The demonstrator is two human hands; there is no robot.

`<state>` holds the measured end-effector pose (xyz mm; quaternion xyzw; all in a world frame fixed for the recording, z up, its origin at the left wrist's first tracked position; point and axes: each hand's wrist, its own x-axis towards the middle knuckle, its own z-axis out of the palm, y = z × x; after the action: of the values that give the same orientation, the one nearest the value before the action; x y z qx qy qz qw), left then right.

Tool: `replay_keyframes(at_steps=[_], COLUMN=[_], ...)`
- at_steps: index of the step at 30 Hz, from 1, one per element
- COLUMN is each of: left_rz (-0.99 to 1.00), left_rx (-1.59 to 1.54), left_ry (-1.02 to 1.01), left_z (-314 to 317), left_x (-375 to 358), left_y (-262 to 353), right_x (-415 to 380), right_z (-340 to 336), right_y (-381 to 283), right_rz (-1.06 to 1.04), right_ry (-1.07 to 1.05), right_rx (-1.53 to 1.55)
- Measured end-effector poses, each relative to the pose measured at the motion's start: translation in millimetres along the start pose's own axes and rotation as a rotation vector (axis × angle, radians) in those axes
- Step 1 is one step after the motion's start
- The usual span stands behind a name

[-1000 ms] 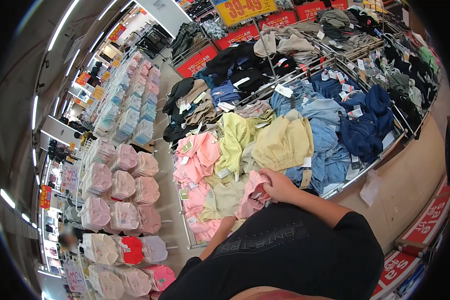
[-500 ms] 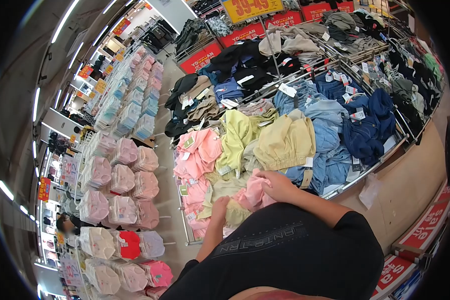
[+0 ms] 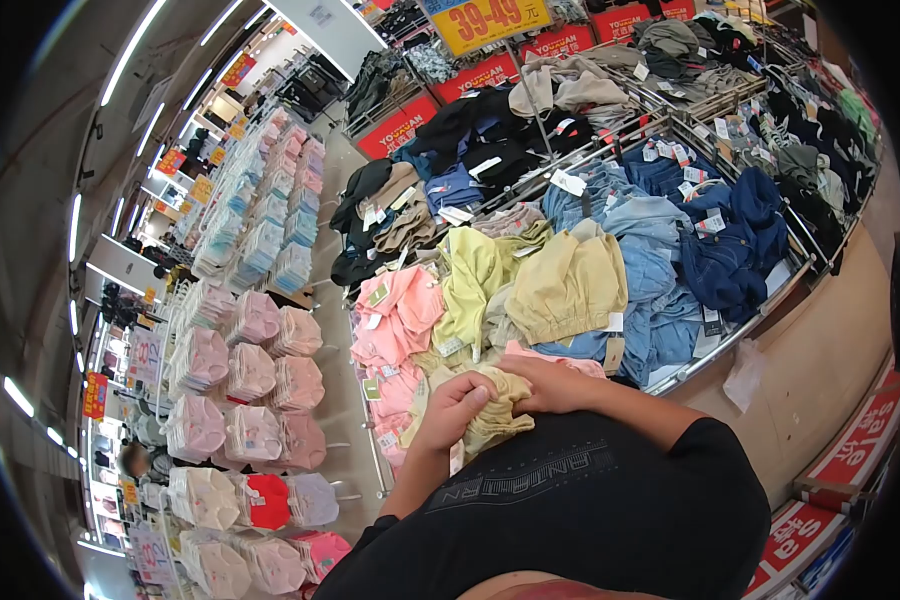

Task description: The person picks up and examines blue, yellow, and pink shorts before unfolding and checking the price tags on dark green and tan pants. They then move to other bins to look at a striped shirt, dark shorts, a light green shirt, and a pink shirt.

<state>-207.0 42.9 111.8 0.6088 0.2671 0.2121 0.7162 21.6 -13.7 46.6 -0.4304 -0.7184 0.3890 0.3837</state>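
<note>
Bunched in front of my shirt is a pale yellow garment [image 3: 500, 418], its exact kind lost in the folds. My left hand [image 3: 458, 408] is closed on its left side, thumb on top. At its right side my right hand [image 3: 548, 385] is closed against the cloth, with the fingertips partly hidden. Just beyond the right hand lies a pink garment [image 3: 570, 366]. Folded khaki trousers [image 3: 570, 285] with an elastic waist, a lime-yellow garment [image 3: 465, 285] and a pink piece of clothing [image 3: 400, 315] lie farther back on the display.
Blue denim clothes [image 3: 660, 250] fill the right of the metal-railed bin [image 3: 710, 355]. A price sign [image 3: 485, 28] stands on a pole behind. Racks of hanging pastel underwear [image 3: 250, 375] line the left, across an aisle. Red sale signs [image 3: 795, 540] are at lower right.
My right hand has let go of the pink garment, now lying beyond it. My left hand has moved right, and the pale yellow garment is gathered up between both hands.
</note>
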Motion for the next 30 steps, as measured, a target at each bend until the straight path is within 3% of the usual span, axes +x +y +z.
replay_keyframes(at_steps=[4, 6, 10, 13, 17, 20, 23, 25, 26, 28, 30], left_rz=[0.009, 0.018, 0.033, 0.026, 0.111, 0.077, -0.037, -0.213, -0.301, -0.376, -0.409], left_rx=[-0.055, -0.093, 0.126, 0.429, 0.605, 0.446, 0.282, 0.389, 0.442, 0.524, 0.54], left_ry=[0.052, 0.072, 0.081, 0.122, 0.228, 0.213, 0.126, 0.045, 0.006, 0.056, 0.117], left_z=[1, 3, 8, 11, 6, -8, -15, -10, -9, -18, -16], left_x=[11, 14, 21, 18, 14, 12, 6, 7, 7, 9, 11], left_y=[-7, -9, -21, -24, -35, -53, -68, -66, -66, -81, -81], right_x=[5, 0, -5, -4, -3, 0, 0, 2, 3, 4, 8], right_z=[23, 25, 33, 29, 28, 29, 32, 33, 35, 39, 45], right_y=[57, 64, 73, 79, 74, 79, 81, 86, 86, 76, 85], right_rz=[0.095, 0.006, -0.076, 0.087, 0.082, 0.083, 0.046, 0.037, 0.076, 0.157, 0.2], right_ry=[-0.186, -0.064, 0.162, 0.068, 0.147, 0.127, 0.197, 0.259, 0.289, 0.348, 0.359], right_rx=[0.055, 0.068, 0.231, 0.245, 0.357, 0.314, 0.389, 0.42, 0.585, 0.916, 0.827])
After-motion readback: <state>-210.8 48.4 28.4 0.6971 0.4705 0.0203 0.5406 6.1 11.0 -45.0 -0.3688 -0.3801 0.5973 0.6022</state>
